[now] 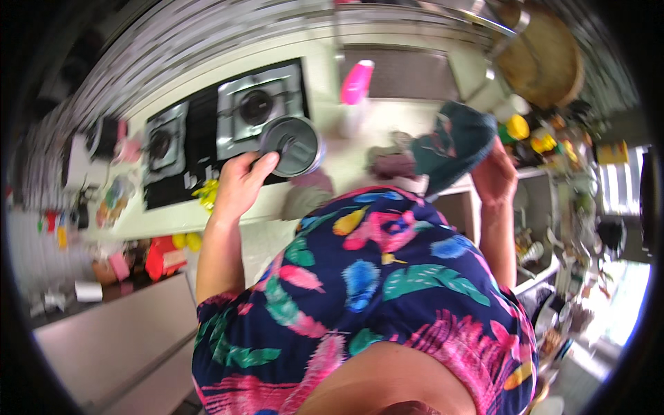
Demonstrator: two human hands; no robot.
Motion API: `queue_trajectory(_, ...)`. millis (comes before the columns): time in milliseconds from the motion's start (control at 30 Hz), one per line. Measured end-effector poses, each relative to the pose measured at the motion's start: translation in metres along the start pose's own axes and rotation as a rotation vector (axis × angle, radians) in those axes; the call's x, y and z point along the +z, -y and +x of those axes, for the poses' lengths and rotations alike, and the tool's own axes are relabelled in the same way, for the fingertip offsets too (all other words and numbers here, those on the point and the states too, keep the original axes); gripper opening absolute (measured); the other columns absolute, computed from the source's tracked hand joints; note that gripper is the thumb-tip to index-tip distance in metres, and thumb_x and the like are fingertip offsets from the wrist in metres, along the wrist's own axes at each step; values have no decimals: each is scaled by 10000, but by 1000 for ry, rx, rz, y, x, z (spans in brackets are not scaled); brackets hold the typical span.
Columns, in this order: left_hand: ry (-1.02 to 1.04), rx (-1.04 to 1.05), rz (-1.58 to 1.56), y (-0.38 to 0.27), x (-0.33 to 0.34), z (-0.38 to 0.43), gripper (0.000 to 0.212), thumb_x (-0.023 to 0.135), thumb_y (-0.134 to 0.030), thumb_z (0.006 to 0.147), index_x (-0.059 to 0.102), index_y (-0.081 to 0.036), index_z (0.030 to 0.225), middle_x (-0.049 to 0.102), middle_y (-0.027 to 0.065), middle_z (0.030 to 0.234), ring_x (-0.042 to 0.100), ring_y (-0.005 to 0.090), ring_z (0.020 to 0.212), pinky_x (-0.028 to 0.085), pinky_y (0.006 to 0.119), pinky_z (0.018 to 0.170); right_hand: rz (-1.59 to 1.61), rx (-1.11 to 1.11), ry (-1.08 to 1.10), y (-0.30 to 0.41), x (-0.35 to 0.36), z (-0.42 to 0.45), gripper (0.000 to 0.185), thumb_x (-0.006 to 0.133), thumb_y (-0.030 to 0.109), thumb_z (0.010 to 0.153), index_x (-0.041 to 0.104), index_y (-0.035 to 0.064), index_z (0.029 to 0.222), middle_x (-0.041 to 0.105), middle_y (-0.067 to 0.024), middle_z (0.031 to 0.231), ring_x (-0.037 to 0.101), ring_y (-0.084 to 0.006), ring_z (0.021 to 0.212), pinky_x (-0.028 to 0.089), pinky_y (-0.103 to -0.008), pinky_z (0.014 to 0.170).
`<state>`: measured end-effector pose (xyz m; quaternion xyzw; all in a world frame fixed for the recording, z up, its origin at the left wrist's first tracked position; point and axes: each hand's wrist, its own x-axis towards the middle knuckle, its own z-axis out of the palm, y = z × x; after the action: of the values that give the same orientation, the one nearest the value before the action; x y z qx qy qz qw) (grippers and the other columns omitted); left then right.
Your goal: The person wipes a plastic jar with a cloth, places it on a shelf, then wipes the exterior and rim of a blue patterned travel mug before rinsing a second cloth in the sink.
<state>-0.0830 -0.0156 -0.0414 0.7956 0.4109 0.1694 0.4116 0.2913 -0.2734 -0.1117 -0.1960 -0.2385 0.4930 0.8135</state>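
A round tumbler with a dark lid [291, 147] is in my left hand [244, 181], the thumb resting on the lid's edge, over the near side of a gas hob [201, 122]. On the other side, my right hand [495, 174] holds a dark teal cloth [454, 142] that hangs towards my body. Between the hands, on the pale counter [324, 111], are a bottle with a bright pink top [357, 85] and several folded grey and mauve cloths [389, 161]. Motion blur softens the details.
Behind the pink-topped bottle lies a sink or recessed panel [399, 71]. A large round wooden board [542, 54] leans at the upper right, above yellow-capped containers [516, 127]. A crumpled yellow wrapper [207, 194] lies at the hob's near edge. Racks of dishes [534, 249] stand at right.
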Motion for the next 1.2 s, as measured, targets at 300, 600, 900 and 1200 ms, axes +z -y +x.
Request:
queue_trajectory(300, 194, 88, -37, -32, 46, 13, 530, 677, -472, 927, 614, 18, 735, 504, 42, 588, 442, 92, 606, 405, 288, 550, 211, -192, 162, 40, 42, -7, 553, 589, 201, 969, 399, -37, 1431, 513, -210, 1415, 506, -320, 1319, 409, -515, 1118)
queue_trajectory(600, 218, 279, 118, -59, 64, 29, 568, 686, -475, 904, 547, 31, 687, 447, 166, 581, 443, 203, 533, 392, 363, 532, -1467, 63, -45, -27, 46, 1, 211, 738, 225, 840, 682, 77, 980, 671, -65, 983, 643, -209, 865, 524, -343, 786)
queue_trajectory(900, 254, 424, 208, -87, 74, 35, 653, 685, -602, 854, 566, 19, 691, 522, 177, 602, 496, 311, 523, 420, 389, 536, -1104, -133, -111, -12, 30, -9, 521, 768, 188, 808, 600, 72, 1288, 661, -79, 1135, 633, -266, 1055, 509, -355, 921)
queue_trajectory(1200, 312, 537, 516, -131, 83, 36, 633, 703, -629, 791, 640, -5, 709, 617, 189, 704, 622, 416, 673, 481, 451, 594, -1033, 21, 258, 5, 34, -7, 543, 783, 112, 808, 578, 47, 1307, 635, -109, 1274, 631, -197, 1080, 506, -344, 942)
